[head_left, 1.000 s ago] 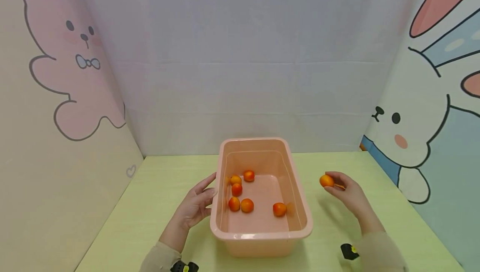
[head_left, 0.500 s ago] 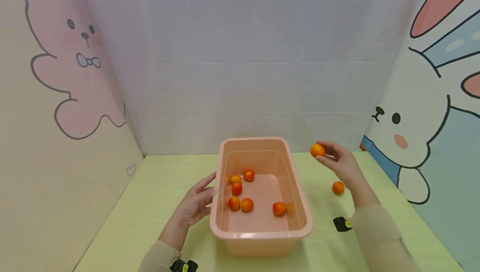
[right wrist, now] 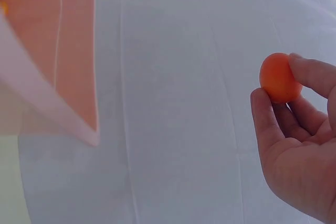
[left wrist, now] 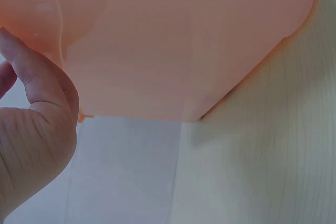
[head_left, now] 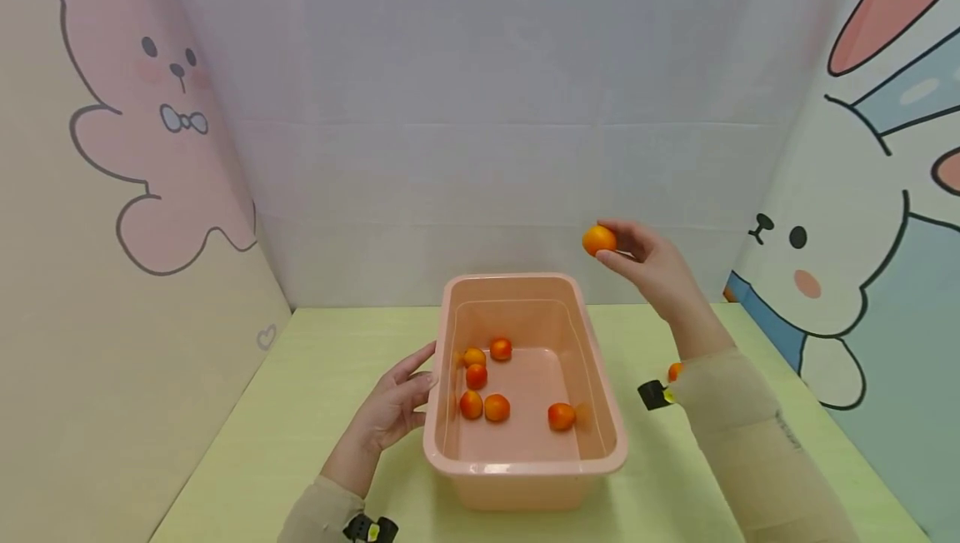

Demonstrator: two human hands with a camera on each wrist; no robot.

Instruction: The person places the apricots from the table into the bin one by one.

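A pink tub [head_left: 525, 476] sits on the green table [head_left: 300, 410] with six orange fruits [head_left: 495, 407] inside. The left hand [head_left: 393, 410] rests flat against its left wall, fingers straight. The right hand [head_left: 652, 264] pinches one fruit [head_left: 599, 240] in its fingertips, raised above the tub's far right corner.

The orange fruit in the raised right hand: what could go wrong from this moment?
1. The right hand pinches the orange fruit only with its fingertips, high up and beyond the far right corner of the pink tub. If it slips, it may land on the green table and roll away.
2. Dropped from that height, it could bounce out or knock the six fruits in the tub.
3. The left hand only rests against the tub's side, so the tub might slide.
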